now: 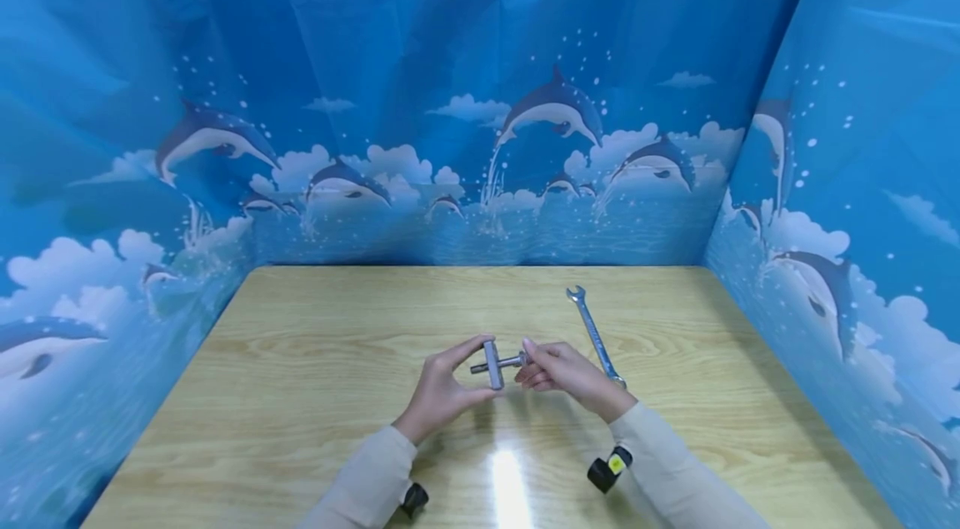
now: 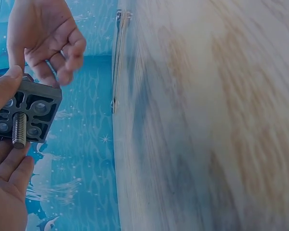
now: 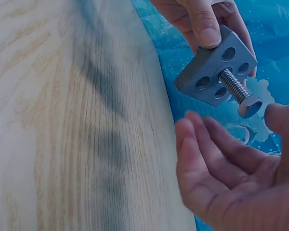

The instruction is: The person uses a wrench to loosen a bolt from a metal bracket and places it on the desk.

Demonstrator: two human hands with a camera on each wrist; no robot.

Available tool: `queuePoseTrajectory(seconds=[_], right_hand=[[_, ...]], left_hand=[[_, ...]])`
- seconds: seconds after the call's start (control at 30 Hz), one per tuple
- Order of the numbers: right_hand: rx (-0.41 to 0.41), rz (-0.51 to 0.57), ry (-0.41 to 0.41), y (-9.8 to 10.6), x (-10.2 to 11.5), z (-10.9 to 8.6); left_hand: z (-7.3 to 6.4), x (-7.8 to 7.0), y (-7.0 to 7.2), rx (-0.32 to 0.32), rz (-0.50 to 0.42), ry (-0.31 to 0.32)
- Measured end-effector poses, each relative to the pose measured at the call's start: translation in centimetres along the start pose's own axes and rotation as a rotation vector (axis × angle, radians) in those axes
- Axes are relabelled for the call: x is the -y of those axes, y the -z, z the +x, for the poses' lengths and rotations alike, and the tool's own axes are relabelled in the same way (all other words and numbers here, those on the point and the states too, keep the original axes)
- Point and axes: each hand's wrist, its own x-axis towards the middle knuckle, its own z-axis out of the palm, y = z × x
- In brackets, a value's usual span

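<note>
In the head view my left hand (image 1: 438, 389) holds a square grey metal plate (image 1: 492, 364) upright by its edges, between thumb and fingers. A hex bolt (image 1: 512, 361) passes through the plate's middle. Its threaded end (image 2: 19, 131) sticks out of the ribbed side in the left wrist view; its hex head (image 3: 251, 107) points toward my right hand (image 1: 568, 375). Seen from the right wrist, the right hand (image 3: 231, 178) has loosely bent fingers, with the thumb beside the bolt head and a gap between them. Round holes surround the bolt on the plate's smooth face (image 3: 195, 72).
A combination wrench (image 1: 595, 335) lies on the wooden table (image 1: 315, 346) just beyond my right hand, its open end pointing away. Blue dolphin-print curtains (image 1: 435, 221) stand along the table's back and sides. Both wrists carry black cameras (image 1: 602, 475).
</note>
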Motion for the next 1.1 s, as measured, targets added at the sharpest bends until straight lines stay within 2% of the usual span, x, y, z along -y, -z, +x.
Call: queuePoseTrajectory(seconds=[0.1,0.3,0.53,0.73,0.9,1.1], right_hand=[[0.040,0.020,-0.043,0.03,-0.10,-0.03],[0.034,0.037,-0.086,0.04,0.04,-0.04],[0.001,0.040,-0.021,0.49,0.14,-0.03],[-0.036,-0.008,0.054,0.60,0.06,-0.17],[-0.087,-0.040,0.064,0.47,0.26,-0.19],[-0.083,-0.042,0.067,0.46,0.57,-0.38]], left_hand=[[-0.01,0.05,-0.04,0.005,0.025,-0.032],[-0.14,0.10,-0.12,0.012,0.050,-0.057],[-0.16,0.14,-0.09,0.001,0.051,-0.056],[-0.21,0.13,-0.08,0.003,0.040,-0.040],[-0.12,-0.04,0.05,0.007,0.018,-0.022],[0.03,-0.17,0.10,0.016,0.019,0.009]])
